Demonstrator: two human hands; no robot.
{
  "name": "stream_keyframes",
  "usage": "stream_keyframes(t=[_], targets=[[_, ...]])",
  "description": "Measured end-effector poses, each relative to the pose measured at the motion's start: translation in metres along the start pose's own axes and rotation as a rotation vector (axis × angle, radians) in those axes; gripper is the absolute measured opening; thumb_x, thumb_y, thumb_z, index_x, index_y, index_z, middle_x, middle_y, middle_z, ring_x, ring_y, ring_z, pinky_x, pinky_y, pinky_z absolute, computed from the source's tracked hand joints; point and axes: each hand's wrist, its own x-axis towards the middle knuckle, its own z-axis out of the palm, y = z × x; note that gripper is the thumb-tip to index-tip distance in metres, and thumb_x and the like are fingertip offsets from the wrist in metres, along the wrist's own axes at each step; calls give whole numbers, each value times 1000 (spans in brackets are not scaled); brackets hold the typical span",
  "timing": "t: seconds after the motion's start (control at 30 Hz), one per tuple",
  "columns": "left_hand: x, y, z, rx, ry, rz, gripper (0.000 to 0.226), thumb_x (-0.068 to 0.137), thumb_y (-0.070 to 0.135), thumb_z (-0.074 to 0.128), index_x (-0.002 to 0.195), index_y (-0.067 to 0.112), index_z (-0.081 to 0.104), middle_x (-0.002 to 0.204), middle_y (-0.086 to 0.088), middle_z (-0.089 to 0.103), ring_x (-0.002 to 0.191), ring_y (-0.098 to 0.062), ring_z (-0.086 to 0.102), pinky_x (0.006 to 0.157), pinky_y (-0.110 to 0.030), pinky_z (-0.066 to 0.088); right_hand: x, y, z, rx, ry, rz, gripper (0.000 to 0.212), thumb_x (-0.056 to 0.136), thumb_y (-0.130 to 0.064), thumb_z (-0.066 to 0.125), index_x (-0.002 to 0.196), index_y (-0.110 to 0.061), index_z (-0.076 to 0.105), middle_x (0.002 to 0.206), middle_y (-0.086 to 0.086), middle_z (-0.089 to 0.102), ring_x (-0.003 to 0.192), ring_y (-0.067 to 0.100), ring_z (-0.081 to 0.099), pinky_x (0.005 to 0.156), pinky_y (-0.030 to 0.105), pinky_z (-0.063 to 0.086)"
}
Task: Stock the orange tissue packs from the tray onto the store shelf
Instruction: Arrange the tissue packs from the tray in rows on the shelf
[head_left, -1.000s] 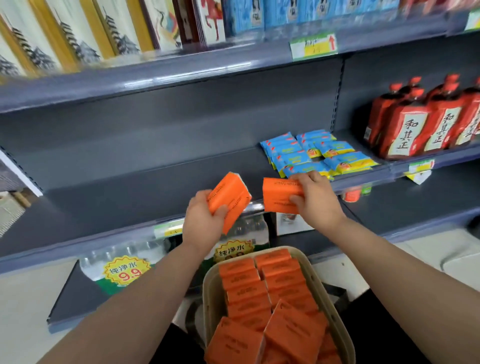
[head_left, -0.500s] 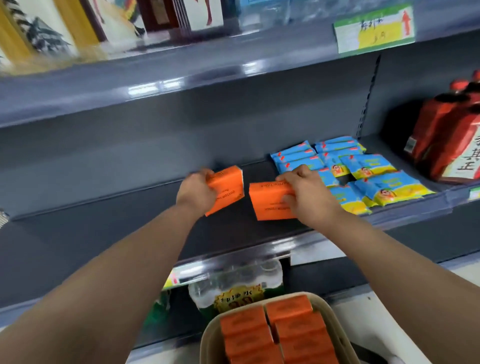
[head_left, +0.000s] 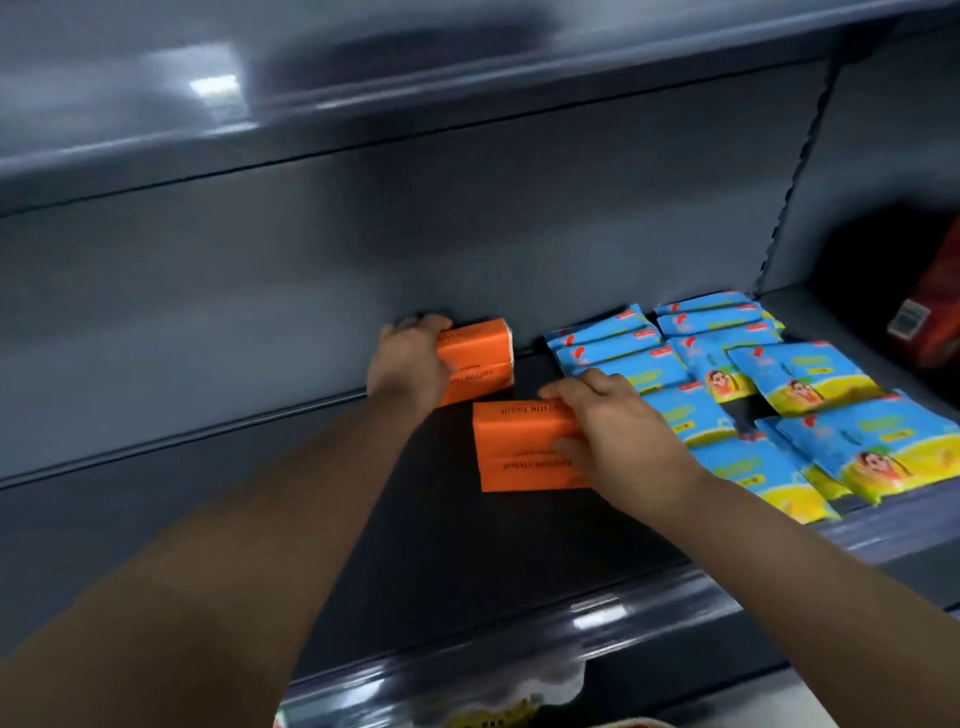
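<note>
Now deeper in than 0.5 s ago: left hand grips orange tissue pack at shelf back; right hand grips second orange tissue pack just nearer, beside blue packets.

hands: 2, left hand and right hand. orange tissue packs: 2 blocks, far orange block and near orange block. each shows a seam, could be 2 packs apiece, can't tell. blue-yellow packets: overlapping, at least 10, exact count unclear. red item, right edge: 1, cropped. shelf boards: 2, upper shelf and lower shelf.
</note>
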Motion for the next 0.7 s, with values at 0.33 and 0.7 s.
stream_keyframes(t=[0.33,0.7], targets=[[18,5,7,149,106,32,44,88,19,63,131,24,54,126,-7,46,119,-27,39,86,-37,46,13,6,0,-91,58,-33,48,91,-30,58,136,-37,43,127,-10,49,119,16,34,103,32,32],[2,-10,-17,-147,168,52,43,88,7,56,131,6,50,134,-12,42,123,-29,44,100,-31,40,61,-10,19,-43,51,-46,48,87,-13,60,132,-27,50,124,0,52,119,23,38,99,24,29]])
